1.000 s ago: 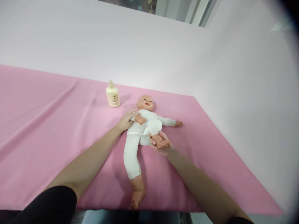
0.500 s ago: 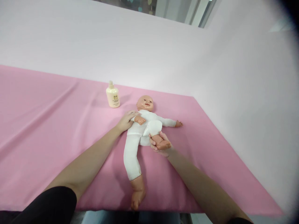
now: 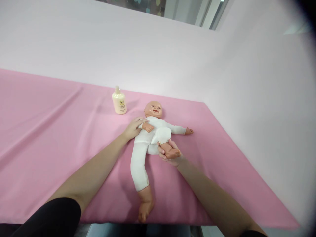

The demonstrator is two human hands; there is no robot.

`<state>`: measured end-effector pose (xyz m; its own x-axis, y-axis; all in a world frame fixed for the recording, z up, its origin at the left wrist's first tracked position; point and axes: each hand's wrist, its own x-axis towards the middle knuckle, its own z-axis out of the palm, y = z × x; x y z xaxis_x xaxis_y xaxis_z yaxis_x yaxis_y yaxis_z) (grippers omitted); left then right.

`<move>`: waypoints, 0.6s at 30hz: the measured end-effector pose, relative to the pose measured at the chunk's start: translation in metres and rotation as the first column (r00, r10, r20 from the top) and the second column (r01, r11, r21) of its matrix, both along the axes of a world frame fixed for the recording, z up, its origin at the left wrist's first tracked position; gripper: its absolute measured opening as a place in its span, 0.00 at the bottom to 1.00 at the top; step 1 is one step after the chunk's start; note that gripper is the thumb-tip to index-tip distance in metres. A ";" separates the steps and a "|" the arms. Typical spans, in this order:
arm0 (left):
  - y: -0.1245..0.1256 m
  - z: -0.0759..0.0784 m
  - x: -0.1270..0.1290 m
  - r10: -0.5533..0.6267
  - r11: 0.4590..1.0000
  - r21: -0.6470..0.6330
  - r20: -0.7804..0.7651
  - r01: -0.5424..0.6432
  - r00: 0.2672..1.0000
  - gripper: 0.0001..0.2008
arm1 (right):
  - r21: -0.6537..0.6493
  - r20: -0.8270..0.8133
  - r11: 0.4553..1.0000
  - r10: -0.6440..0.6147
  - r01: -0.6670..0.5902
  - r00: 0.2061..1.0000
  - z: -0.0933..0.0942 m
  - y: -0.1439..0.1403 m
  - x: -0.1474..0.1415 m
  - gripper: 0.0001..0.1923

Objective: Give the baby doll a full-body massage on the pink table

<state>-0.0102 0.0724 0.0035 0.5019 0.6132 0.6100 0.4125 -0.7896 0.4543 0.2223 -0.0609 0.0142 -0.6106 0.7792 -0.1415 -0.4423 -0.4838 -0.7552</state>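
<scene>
A baby doll [image 3: 142,159] in a white cloth bodysuit lies on its back, head away from me. My left hand [image 3: 134,127] is wrapped round the doll's arm on the left, at the side of its chest; the doll's small hand pokes out past my fingers. Below the knee, my right hand [image 3: 172,156] grips the leg on the right from underneath, with that leg bent up toward the belly. The doll's other leg stretches straight toward me, its foot near the table's front edge. Its far-right arm lies out sideways, untouched.
A cream-coloured pump bottle [image 3: 119,102] with a small label stands upright behind and left of the doll. Pink cloth [image 3: 61,131] covers the table, with a few creases at the left. White walls [image 3: 98,46] rise behind and to the right.
</scene>
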 end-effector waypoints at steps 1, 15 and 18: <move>0.000 0.000 0.000 0.001 1.000 -0.001 -0.003 -0.001 1.000 0.27 | -0.004 0.001 1.000 -0.001 0.001 1.000 0.000 0.000 0.000 0.26; -0.001 0.001 0.001 0.004 1.000 -0.020 -0.005 -0.004 1.000 0.26 | 0.016 -0.078 0.999 0.030 -0.029 0.996 -0.005 0.001 0.001 0.23; 0.000 0.001 0.000 -0.003 1.000 -0.011 0.002 0.003 1.000 0.25 | 0.020 -0.102 0.999 0.042 -0.040 0.994 -0.005 0.002 0.001 0.22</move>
<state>-0.0099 0.0722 0.0042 0.5023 0.6184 0.6044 0.4095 -0.7857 0.4636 0.2236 -0.0594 0.0089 -0.6526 0.7551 -0.0629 -0.4978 -0.4898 -0.7157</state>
